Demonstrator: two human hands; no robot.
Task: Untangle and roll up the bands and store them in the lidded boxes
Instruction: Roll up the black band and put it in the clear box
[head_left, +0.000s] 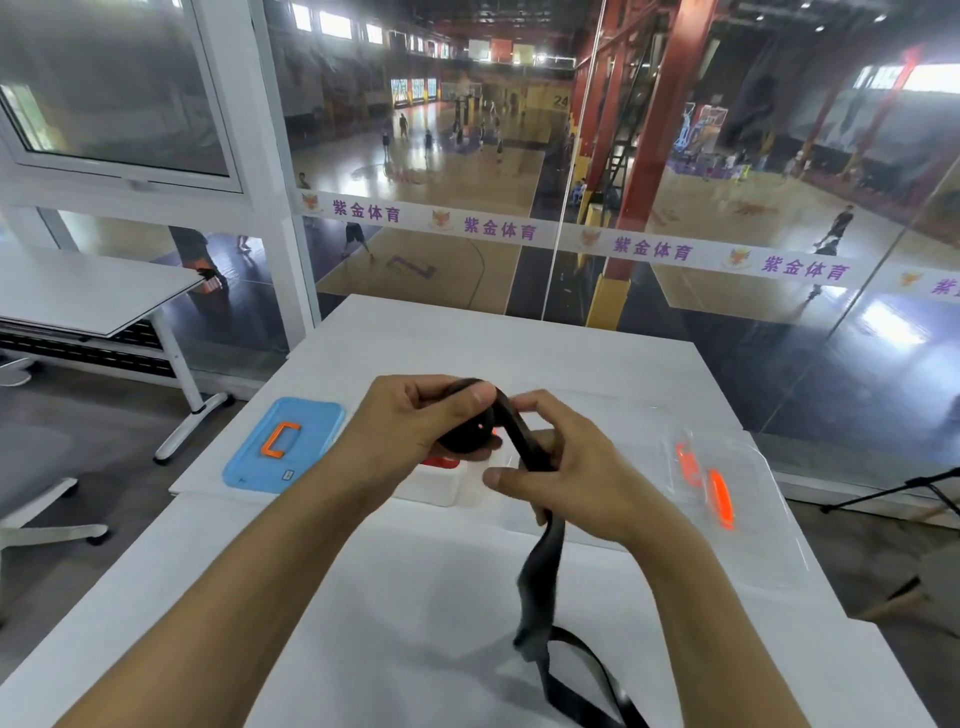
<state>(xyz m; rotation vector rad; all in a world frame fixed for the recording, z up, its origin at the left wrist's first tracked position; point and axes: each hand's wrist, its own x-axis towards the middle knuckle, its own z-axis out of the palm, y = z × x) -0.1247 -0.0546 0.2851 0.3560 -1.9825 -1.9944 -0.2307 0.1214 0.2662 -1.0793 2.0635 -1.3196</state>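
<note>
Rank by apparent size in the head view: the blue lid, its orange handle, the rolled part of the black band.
1. blue lid
2. rolled part of the black band, though partly hidden and nearer the camera
3. orange handle

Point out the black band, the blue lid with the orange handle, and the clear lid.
black band (540, 577): head view, on the loose strip hanging below the hands.
blue lid with the orange handle (311, 421): head view, on its blue surface.
clear lid (753, 483): head view, on its transparent middle.

matt black cloth band (540, 577), smooth white table (415, 623), glossy blue plastic lid (306, 421)
</note>
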